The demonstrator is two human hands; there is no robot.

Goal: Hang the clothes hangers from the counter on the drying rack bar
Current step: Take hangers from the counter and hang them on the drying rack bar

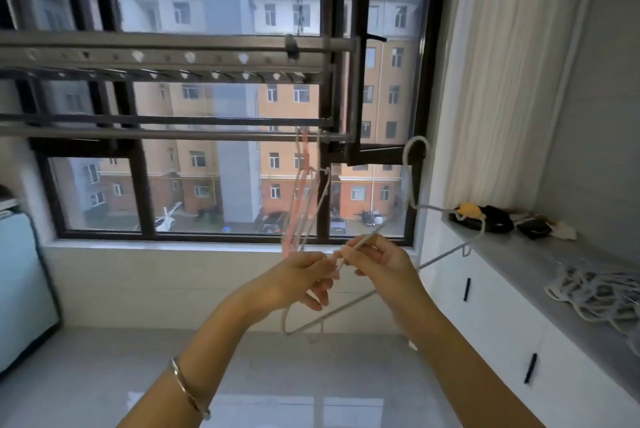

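I hold a white clothes hanger (356, 308) in mid-air in front of the window, its hook (415, 164) up at the right. My right hand (381, 263) pinches one of its thin arms. My left hand (304, 277) touches the same arm with curled fingers just beside it. On the lower drying rack bar (166, 135), near its right end, hang pink and white hangers (304, 192). A pile of white hangers (595, 292) lies on the grey counter (519, 265) at the right.
An upper rack rail with holes (173, 57) runs above the bar. Dark and yellow items (485, 216) lie at the counter's far end. White cabinets with black handles (467, 289) stand below. A curtain (502, 64) hangs at right, an appliance (20, 282) at left.
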